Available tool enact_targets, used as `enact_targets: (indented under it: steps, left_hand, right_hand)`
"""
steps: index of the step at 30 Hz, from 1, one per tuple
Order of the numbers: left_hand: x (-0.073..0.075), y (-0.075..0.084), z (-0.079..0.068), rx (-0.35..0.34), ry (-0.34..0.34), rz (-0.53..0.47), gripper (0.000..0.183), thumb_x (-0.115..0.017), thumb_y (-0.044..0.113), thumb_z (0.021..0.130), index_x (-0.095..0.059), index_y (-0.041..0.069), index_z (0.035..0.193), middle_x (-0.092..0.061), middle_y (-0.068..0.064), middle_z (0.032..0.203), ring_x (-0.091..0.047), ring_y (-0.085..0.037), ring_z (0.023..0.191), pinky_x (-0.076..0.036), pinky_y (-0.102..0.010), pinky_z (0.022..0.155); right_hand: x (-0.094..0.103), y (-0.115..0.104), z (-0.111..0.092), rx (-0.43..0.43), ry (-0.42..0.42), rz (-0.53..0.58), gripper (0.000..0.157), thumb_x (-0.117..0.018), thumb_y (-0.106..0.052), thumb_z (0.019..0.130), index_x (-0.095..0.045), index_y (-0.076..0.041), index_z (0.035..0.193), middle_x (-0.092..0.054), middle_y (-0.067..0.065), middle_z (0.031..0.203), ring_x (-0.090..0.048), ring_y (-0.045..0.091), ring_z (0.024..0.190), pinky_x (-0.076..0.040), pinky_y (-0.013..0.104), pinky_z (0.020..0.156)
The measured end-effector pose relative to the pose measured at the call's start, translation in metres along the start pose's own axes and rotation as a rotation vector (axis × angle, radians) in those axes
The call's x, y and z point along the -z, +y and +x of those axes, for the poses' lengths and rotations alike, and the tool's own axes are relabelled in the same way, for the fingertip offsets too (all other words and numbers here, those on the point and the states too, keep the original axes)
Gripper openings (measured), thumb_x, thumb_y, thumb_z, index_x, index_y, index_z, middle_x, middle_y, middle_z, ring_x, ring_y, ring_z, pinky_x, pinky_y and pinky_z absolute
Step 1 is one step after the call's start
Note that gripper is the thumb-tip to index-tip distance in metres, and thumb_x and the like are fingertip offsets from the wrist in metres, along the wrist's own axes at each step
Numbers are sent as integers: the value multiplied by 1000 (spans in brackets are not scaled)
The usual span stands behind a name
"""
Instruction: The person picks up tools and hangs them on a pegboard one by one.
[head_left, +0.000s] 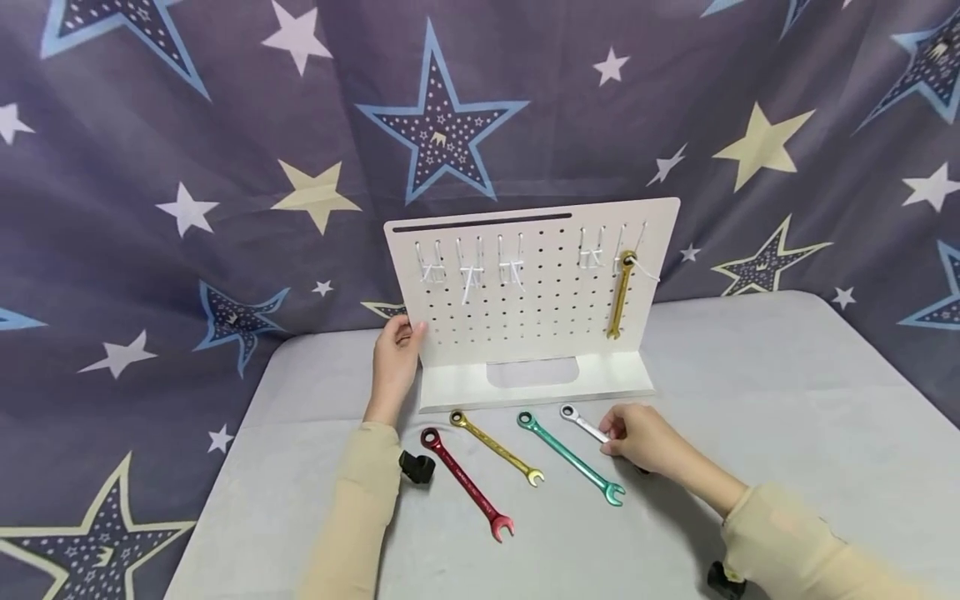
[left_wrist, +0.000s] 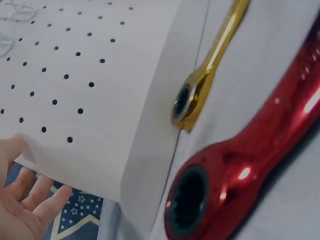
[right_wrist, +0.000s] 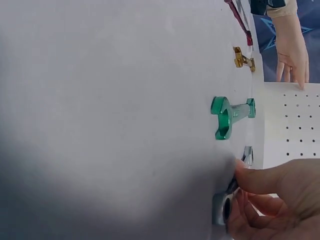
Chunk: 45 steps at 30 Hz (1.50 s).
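My right hand (head_left: 637, 435) pinches a silver wrench (head_left: 581, 421) lying on the table, thumb and fingers around its shaft; in the right wrist view its open end sticks out below the thumb. With thumb in front and fingers behind, my left hand (head_left: 396, 362) grips the lower left edge of a white pegboard (head_left: 517, 325). A green wrench (head_left: 570, 457), a yellow wrench (head_left: 497, 447) and a red wrench (head_left: 467, 483) lie slanted in front of the board. Another yellow wrench (head_left: 621, 296) hangs by its ring end from the rightmost hook.
Several metal hooks (head_left: 470, 265) with white ties stand out from the board's upper part. The board's flat base (head_left: 457, 385) rests on the grey-covered table (head_left: 300, 492). A star-patterned curtain (head_left: 247, 150) hangs close behind.
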<state>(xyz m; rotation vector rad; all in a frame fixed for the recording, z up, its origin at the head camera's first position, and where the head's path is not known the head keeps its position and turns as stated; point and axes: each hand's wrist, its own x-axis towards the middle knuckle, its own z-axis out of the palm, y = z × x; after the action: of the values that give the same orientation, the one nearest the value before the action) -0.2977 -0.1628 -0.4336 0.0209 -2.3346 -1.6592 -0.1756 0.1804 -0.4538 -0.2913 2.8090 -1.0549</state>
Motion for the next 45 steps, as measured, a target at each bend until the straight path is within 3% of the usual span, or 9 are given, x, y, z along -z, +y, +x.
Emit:
enact_targets:
  steps: [4, 8, 18, 28, 38, 45]
  left_hand:
    - [0, -6, 2, 32, -11, 5, 43, -59, 25, 101, -51, 1, 136, -60, -21, 124, -57, -31, 117, -46, -40, 101]
    - [0, -7, 2, 1, 6, -4, 45, -59, 22, 101, -48, 0, 139, -58, -22, 126, -55, -33, 120, -45, -42, 103]
    - [-7, -9, -5, 27, 23, 17, 33, -59, 19, 101, -56, -3, 127, -62, -24, 120, -58, -34, 113, -47, -42, 99]
    - [-2, -9, -9, 28, 74, -98, 41, -64, 26, 99, -61, -3, 128, -62, -23, 123, -59, -30, 111, -48, -37, 96]
    - [0, -2, -1, 1, -10, -98, 42, -60, 19, 101, -54, -5, 135, -58, -25, 127, -57, -34, 117, -46, -41, 101]
    - [5, -8, -3, -16, 18, -61, 34, -60, 14, 100, -57, -5, 128, -61, -26, 120, -59, -35, 113, -46, -43, 100]
  right_hand:
    - [-1, 0, 5, -5, -26, 9, 20, -82, -1, 76, -65, -2, 85, -56, -1, 70, -51, 13, 65, -46, 28, 58]
    - [0, -5, 8, -21, -39, 3, 20, -83, -1, 76, -65, -3, 85, -54, 0, 70, -51, 14, 64, -46, 29, 58]
    - [9, -4, 1, -26, -51, 27, 19, -84, -2, 72, -67, -6, 79, -54, -2, 65, -50, 12, 60, -44, 27, 56]
    - [10, 10, 2, -48, -124, 146, 18, -84, -4, 76, -68, -2, 83, -54, -1, 66, -50, 12, 61, -42, 23, 52]
    - [12, 13, 8, -18, -120, 172, 16, -82, -3, 78, -67, 0, 84, -53, -1, 66, -50, 13, 62, -41, 23, 52]
    - [9, 14, 5, 35, -162, 225, 16, -82, -3, 78, -68, 2, 84, -54, -2, 65, -49, 11, 60, -41, 21, 52]
